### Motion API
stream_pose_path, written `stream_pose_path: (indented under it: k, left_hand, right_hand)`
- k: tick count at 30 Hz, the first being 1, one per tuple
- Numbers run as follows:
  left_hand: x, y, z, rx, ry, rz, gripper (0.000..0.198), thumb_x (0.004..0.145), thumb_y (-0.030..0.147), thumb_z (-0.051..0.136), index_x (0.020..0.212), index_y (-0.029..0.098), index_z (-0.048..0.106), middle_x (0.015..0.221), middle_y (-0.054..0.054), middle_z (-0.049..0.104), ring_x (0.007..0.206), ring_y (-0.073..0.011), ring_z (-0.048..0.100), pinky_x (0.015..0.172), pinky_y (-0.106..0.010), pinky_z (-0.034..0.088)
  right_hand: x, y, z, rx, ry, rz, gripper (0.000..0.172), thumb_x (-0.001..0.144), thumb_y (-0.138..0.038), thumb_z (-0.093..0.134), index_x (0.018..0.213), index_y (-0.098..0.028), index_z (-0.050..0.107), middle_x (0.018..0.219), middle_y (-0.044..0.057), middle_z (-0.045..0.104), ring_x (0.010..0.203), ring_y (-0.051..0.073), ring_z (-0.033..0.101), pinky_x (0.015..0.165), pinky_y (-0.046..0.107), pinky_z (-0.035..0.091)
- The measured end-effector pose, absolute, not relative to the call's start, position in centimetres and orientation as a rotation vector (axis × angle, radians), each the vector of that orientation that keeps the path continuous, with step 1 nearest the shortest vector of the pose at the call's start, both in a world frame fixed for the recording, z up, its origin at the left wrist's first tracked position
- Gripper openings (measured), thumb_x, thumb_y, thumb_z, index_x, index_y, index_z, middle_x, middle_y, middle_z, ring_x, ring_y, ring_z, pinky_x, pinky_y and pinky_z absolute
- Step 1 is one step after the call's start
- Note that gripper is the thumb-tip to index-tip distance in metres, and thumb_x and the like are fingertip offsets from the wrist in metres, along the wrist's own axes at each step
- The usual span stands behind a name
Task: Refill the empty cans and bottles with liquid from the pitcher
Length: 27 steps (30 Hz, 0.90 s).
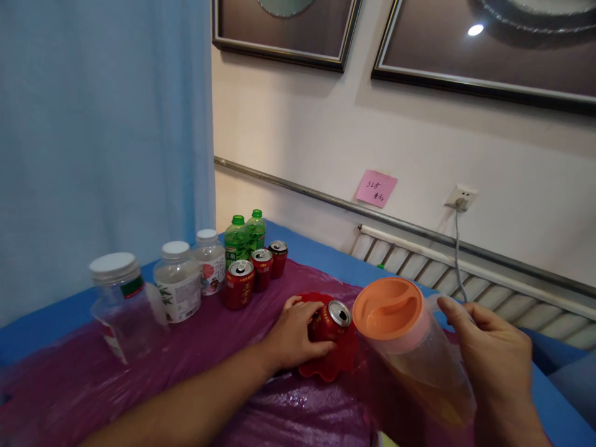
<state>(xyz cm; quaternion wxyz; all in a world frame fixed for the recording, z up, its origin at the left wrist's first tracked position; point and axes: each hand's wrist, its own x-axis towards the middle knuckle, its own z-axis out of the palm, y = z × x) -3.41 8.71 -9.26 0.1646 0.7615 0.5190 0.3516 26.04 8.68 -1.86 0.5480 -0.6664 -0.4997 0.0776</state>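
Red silver-topped can point(331, 324), left hand point(291, 339) gripping, right hand point(493, 354) holding pitcher point(388, 309)

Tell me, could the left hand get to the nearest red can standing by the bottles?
Probably yes: only bare purple sheet lies between the left hand and that standing can. But the hand is wrapped round a separate can in the red dish, so it would have to let go first.

Three red cans point(262, 268) stand beside two green bottles point(237, 239) and three white-lidded jars point(177, 288). A pink note point(376, 188) sticks on the wall point(302, 136) near a socket point(460, 198).
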Motion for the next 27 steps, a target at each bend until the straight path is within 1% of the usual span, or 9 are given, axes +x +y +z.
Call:
stream_pose_path:
  k: [3,8,11,14,18,22,24,27]
  left_hand:
    - [-3.37,8.62,-9.10,2.158,1.504,0.973,0.058,0.060,0.043,0.082,0.114,0.023,0.068,0.108,-0.005,0.076,0.102,-0.0297,0.067,0.110,-0.050,0.035]
    - [-3.38,8.64,-9.26,2.146,1.483,0.970,0.063,0.060,0.042,0.085,0.117,0.023,0.066,0.113,-0.007,0.075,0.106,-0.0308,0.066,0.113,-0.053,0.029]
    - [-3.40,8.65,-9.35,2.145,1.471,0.960,0.061,0.061,0.042,0.084,0.117,0.024,0.066,0.113,-0.007,0.075,0.107,-0.0303,0.067,0.113,-0.053,0.028]
    - [-3.41,8.66,-9.34,2.147,1.466,0.931,0.059,0.062,0.042,0.084,0.116,0.024,0.067,0.114,-0.007,0.074,0.108,-0.0298,0.066,0.114,-0.053,0.027]
    - [-3.52,8.71,-9.44,2.155,1.462,0.897,0.064,0.061,0.044,0.085,0.119,0.025,0.066,0.117,-0.007,0.074,0.110,-0.0296,0.064,0.114,-0.052,0.026]
    - [-3.61,8.68,-9.63,2.157,1.431,0.885,0.065,0.063,0.045,0.084,0.122,0.028,0.063,0.119,-0.005,0.073,0.112,-0.0285,0.064,0.116,-0.051,0.022]
    - [-3.57,8.64,-9.66,2.157,1.429,0.883,0.064,0.063,0.044,0.085,0.121,0.028,0.064,0.118,-0.004,0.073,0.112,-0.0286,0.064,0.116,-0.051,0.021]
    - [-3.50,8.58,-9.58,2.163,1.446,0.857,0.058,0.062,0.046,0.085,0.114,0.026,0.066,0.113,-0.004,0.074,0.109,-0.0294,0.065,0.115,-0.051,0.023]
  right_hand:
    - [26.01,8.60,-1.84,-1.587,-1.187,0.197,0.055,0.065,-0.075,0.072,0.057,-0.021,0.061,0.051,-0.004,0.042,0.055,0.014,0.041,0.050,0.027,0.031]
    - [25.96,8.47,-1.78,-1.609,-1.208,0.189,0.057,0.066,-0.076,0.070,0.056,-0.021,0.059,0.051,-0.004,0.044,0.057,0.015,0.043,0.054,0.028,0.031]
    - [26.03,8.58,-1.92,-1.624,-1.219,0.188,0.057,0.065,-0.077,0.070,0.057,-0.021,0.060,0.052,-0.004,0.045,0.057,0.015,0.044,0.056,0.029,0.032]
    - [26.02,8.59,-1.96,-1.621,-1.221,0.200,0.057,0.065,-0.076,0.071,0.056,-0.021,0.059,0.052,-0.005,0.043,0.056,0.014,0.041,0.055,0.028,0.031]
    - [25.84,8.26,-1.75,-1.645,-1.249,0.219,0.055,0.070,-0.073,0.070,0.057,-0.020,0.057,0.054,-0.005,0.040,0.058,0.013,0.039,0.052,0.026,0.030]
    - [25.76,7.84,-1.69,-1.670,-1.270,0.205,0.052,0.073,-0.070,0.069,0.062,-0.020,0.061,0.056,-0.005,0.042,0.058,0.013,0.040,0.052,0.026,0.031]
    - [25.81,7.76,-1.80,-1.671,-1.289,0.192,0.052,0.074,-0.070,0.068,0.064,-0.020,0.063,0.057,-0.004,0.043,0.060,0.014,0.041,0.052,0.026,0.032]
    - [25.94,7.83,-2.08,-1.693,-1.284,0.171,0.054,0.074,-0.072,0.068,0.063,-0.020,0.062,0.056,-0.004,0.044,0.059,0.014,0.041,0.052,0.026,0.031]
